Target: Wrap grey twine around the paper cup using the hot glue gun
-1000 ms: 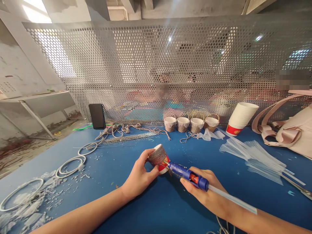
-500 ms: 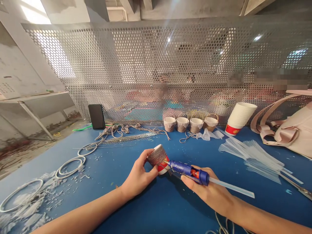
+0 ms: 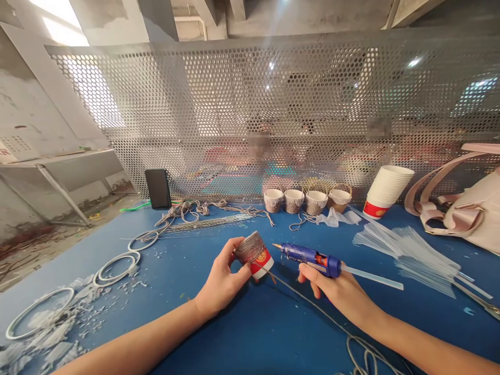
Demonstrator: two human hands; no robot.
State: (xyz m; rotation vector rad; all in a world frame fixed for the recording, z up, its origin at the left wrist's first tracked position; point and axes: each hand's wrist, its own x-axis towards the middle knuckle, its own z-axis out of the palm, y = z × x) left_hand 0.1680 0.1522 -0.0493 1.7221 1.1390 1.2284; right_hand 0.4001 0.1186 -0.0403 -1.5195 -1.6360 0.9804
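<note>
My left hand [image 3: 222,276] is closed around a tilted paper cup [image 3: 262,262], white and red, its upper part wound with grey-brown cord. From the cup a loose cord [image 3: 308,300] runs down to the right, ending in loops near the front edge of the view. In my right hand [image 3: 339,291] is a blue hot glue gun [image 3: 308,255], with a clear glue stick [image 3: 375,277] poking out of its back. The gun's nozzle points left at the cup, a small gap apart from it.
Several cord-wrapped cups [image 3: 294,200] line the mesh panel [image 3: 219,88]. A stack of paper cups [image 3: 386,190] leans beside a pink bag [image 3: 472,208]. Clear glue sticks [image 3: 417,255] and scissors [image 3: 480,302] lie right. At left are a phone [image 3: 158,188], white rings [image 3: 117,269] and scraps.
The glue gun's nozzle has drawn away from the cup, up and to the right. The cord trailing from the cup now shows in full. My left hand holds the cup much as before.
</note>
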